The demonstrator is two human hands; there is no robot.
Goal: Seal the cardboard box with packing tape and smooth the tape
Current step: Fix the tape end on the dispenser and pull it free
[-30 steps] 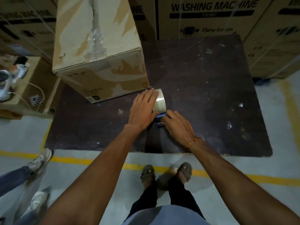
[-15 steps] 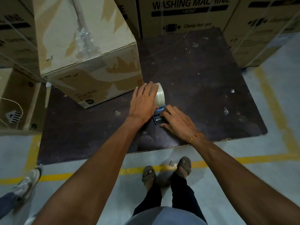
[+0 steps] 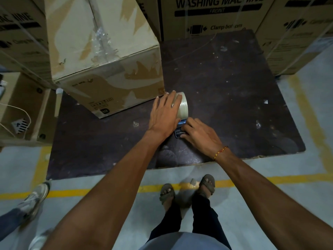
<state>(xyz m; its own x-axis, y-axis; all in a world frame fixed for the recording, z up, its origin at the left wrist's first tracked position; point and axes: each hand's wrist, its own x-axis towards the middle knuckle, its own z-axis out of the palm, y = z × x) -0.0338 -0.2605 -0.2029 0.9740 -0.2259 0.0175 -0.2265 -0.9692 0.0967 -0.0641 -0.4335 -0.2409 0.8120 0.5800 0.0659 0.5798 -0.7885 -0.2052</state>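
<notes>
A worn cardboard box [image 3: 100,56] with a crumpled clear tape strip along its top seam stands on a dark board [image 3: 225,91], at its left. Just right of the box's near corner a tape dispenser with a clear tape roll [image 3: 182,107] rests on the board. My left hand [image 3: 164,114] lies over the roll, fingers wrapped on it. My right hand [image 3: 200,135] grips the dispenser's blue handle end [image 3: 180,132] from the near side. Neither hand touches the box.
Large boxes printed "WASHING MACHINE" [image 3: 216,15] wall in the board at the back and right. More cartons [image 3: 23,105] stand at left. Yellow floor lines [image 3: 72,193] run along the near edge. Another person's shoes [image 3: 34,199] are at lower left; my own feet stand by the board's edge.
Both hands stay on the dispenser in the same spot beside the box. Only the camera view has shifted and tilted slightly.
</notes>
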